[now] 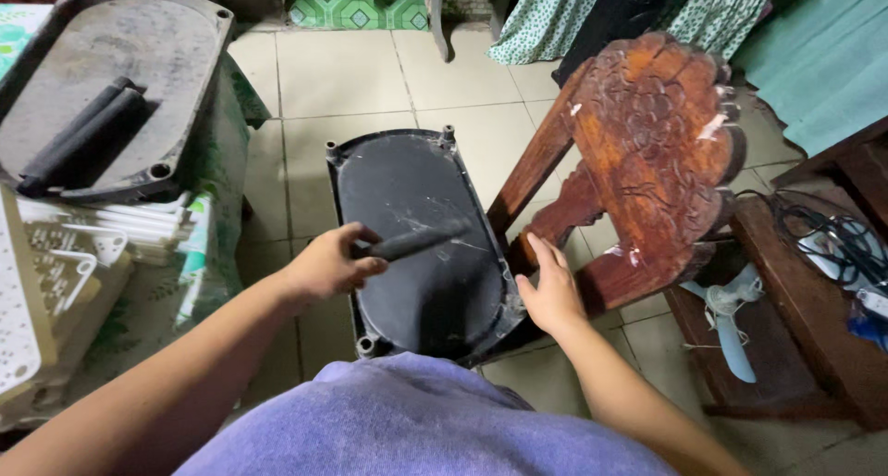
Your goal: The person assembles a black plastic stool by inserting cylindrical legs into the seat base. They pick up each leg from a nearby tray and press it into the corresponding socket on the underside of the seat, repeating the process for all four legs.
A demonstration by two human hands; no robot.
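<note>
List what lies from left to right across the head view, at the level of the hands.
White perforated plastic panels → left hand gripping a black rod → dark oval plastic panel → right hand on the panel's edge → carved wooden chair back → tangled black cables.

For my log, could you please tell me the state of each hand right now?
Left hand: closed on the black plastic cylindrical leg.
Right hand: open, resting on the black oval plastic panel's edge.

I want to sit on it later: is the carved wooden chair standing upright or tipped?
Tipped: the carved wooden chair leans aslant, its back against the black oval panel.
</note>
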